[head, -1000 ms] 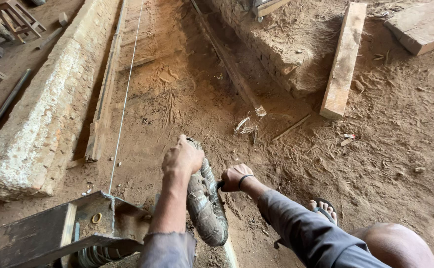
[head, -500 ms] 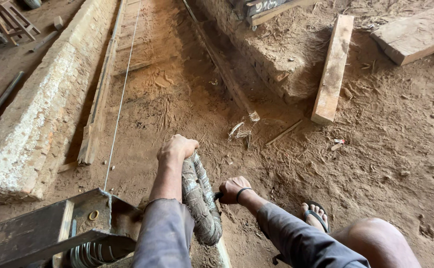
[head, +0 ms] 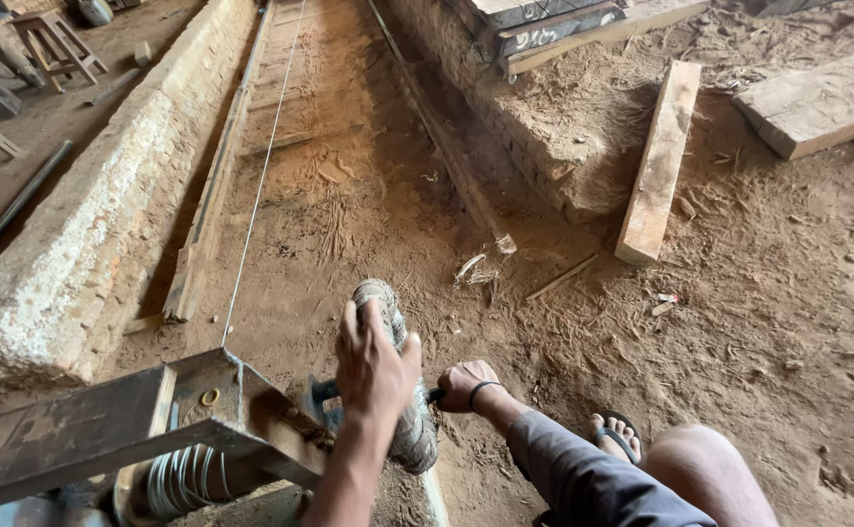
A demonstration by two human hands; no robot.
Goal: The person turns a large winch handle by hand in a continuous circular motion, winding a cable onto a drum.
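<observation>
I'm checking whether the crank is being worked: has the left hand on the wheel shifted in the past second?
Yes. The left hand has slid down the wheel rim, away from the debris ahead and nearer the metal frame.

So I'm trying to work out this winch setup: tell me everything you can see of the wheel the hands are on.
The wheel stands on edge, seen from above, its rim wrapped in worn, dusty grey binding. It sits beside a rusty metal frame that holds a drum of coiled wire. The left hand lies flat over the rim's top, fingers spread. The right hand grips a short dark handle at its side.
</observation>
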